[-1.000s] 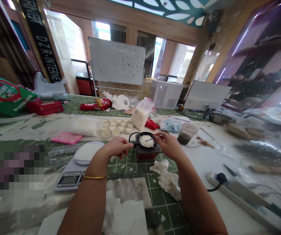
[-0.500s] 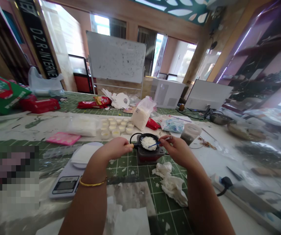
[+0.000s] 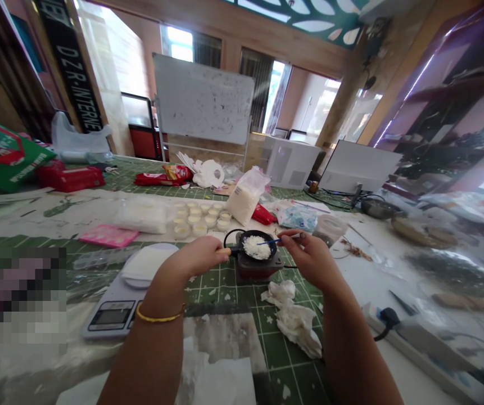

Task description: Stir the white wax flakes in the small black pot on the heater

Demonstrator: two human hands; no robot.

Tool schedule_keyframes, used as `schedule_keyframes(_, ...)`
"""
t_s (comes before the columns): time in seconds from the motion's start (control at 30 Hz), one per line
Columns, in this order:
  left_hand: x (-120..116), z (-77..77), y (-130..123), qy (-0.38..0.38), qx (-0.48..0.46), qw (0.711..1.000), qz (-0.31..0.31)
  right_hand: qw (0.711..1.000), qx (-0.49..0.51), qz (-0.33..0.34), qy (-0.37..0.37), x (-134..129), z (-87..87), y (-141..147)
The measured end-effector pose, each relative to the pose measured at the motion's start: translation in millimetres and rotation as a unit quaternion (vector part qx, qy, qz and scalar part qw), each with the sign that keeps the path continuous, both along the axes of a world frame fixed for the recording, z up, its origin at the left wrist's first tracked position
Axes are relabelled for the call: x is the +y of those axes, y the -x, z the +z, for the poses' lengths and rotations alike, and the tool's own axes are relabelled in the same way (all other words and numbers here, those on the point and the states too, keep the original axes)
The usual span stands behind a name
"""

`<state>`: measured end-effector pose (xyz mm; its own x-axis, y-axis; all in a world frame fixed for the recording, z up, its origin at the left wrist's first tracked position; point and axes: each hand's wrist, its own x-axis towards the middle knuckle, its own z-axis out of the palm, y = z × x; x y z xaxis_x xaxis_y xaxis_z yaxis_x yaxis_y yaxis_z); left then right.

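A small black frying pan (image 3: 242, 242) rests on a compact hot plate (image 3: 258, 272), its bottom covered in white flakes (image 3: 253, 246). My left hand (image 3: 205, 253) is closed round the pan's wooden-tipped handle. Over the pan's right rim, my right hand (image 3: 304, 250) pinches a thin blue stick (image 3: 274, 241), whose tip reaches into the flakes. The exact kind of stick is too small to make out. Crumpled white tissues (image 3: 295, 320) lie just in front of the hot plate.
Left of the pan stands a kitchen scale (image 3: 109, 318) with white sheets on it. Behind are several small filled cups (image 3: 199, 228) and a bag of white pellets (image 3: 244, 199). A clear plastic cup (image 3: 330, 228) and a power strip (image 3: 427, 349) sit to the right.
My right hand has shifted slightly right, and the stick now lies flatter, its tip nearer the middle of the flakes. My left hand keeps its hold on the handle.
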<state>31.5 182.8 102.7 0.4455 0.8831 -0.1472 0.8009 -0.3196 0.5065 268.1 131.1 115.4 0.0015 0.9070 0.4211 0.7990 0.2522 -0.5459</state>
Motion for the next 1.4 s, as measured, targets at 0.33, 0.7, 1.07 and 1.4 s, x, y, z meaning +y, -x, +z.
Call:
schedule_keyframes(0.33, -3, 4.0, -4, -0.01, 0.008, 1.0, 0.017, 0.998, -0.06, -0.008, -0.015, 1, 1.9, 1)
schedule_keyframes(0.7, -1, -0.2, -3, -0.012, -0.007, 1.0, 0.017, 0.995, -0.101, -0.02, -0.003, 7, -4.1, 1)
schedule_keyframes(1.07, -1, -0.1, -3, -0.021, 0.008, 1.0, 0.006, 0.999, -0.053, -0.003, 0.005, 7, -4.4, 2)
schedule_keyframes(1.4, -2, -0.4, -3, -0.029, 0.021, 0.999, -0.005, 0.999, -0.053, -0.002, 0.012, 6, -3.3, 1)
